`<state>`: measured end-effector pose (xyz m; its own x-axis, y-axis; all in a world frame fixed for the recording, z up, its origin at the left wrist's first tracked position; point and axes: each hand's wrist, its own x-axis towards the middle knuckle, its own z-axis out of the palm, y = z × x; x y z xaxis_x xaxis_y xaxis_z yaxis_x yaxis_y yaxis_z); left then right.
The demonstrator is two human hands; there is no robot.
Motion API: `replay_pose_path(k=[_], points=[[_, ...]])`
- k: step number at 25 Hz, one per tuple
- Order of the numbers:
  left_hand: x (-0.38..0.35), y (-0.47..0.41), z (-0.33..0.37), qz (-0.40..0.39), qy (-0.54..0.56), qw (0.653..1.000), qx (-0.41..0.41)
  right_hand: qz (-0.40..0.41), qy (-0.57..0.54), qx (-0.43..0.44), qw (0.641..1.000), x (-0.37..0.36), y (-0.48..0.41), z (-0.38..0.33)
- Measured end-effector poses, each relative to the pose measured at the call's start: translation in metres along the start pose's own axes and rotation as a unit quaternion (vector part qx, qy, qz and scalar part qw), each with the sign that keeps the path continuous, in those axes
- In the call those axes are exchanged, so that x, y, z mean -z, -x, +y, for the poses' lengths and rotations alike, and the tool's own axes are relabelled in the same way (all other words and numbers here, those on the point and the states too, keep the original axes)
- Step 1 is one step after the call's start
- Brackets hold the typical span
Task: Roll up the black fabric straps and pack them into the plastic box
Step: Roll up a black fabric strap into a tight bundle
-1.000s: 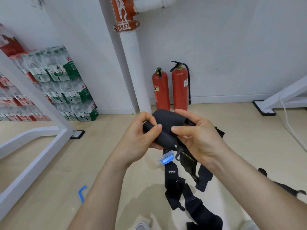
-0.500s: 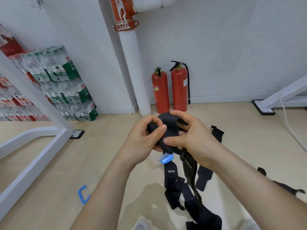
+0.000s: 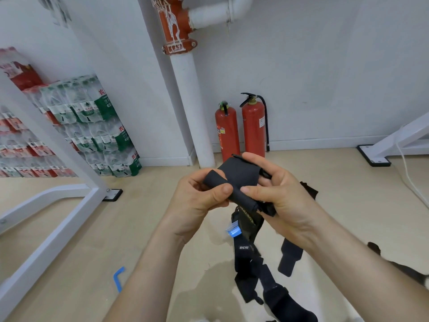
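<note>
Left hand (image 3: 197,201) and right hand (image 3: 285,198) pinched the part-rolled strap (image 3: 239,173) before the fire extinguishers (image 3: 253,126); rolling seemed midway; its hanging tail (image 3: 246,225) wanted winding in next.

strap (image 3: 234,180): black cloth, matt, smooth
clip (image 3: 233,231): blue and clear plastic, shiny
floor (image 3: 162,205): pale wood-look boards, smooth, faint sheen
fire extinguishers (image 3: 253,129): red painted metal, glossy
pipe (image 3: 192,108): white paint, smooth
collar (image 3: 177,26): red paint, flaking
bottle packs (image 3: 92,126): clear plastic wrap, glossy

floor (image 3: 69,256) | fire extinguishers (image 3: 253,129) | bottled-water packs (image 3: 97,126) | blue tape (image 3: 118,278) | black fabric straps (image 3: 290,309)
</note>
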<state>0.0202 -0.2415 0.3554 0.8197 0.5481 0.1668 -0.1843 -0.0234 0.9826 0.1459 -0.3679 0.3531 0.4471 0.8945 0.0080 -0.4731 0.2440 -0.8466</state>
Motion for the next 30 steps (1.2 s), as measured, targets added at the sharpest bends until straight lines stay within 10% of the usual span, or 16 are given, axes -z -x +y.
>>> replay_pose_path(k=[12,18,30], points=[[-0.014,-0.004,-0.004,0.087,-0.097,0.991,0.003,0.044,0.137,0.031,0.989,-0.005,0.004,0.005],[0.016,0.004,0.005,-0.087,0.031,0.993,0.069,0.016,0.052,-0.009,0.998,-0.002,0.006,-0.01],[0.019,0.007,0.005,-0.068,0.026,0.996,0.049,-0.005,0.036,-0.055,0.998,-0.002,0.007,-0.005]])
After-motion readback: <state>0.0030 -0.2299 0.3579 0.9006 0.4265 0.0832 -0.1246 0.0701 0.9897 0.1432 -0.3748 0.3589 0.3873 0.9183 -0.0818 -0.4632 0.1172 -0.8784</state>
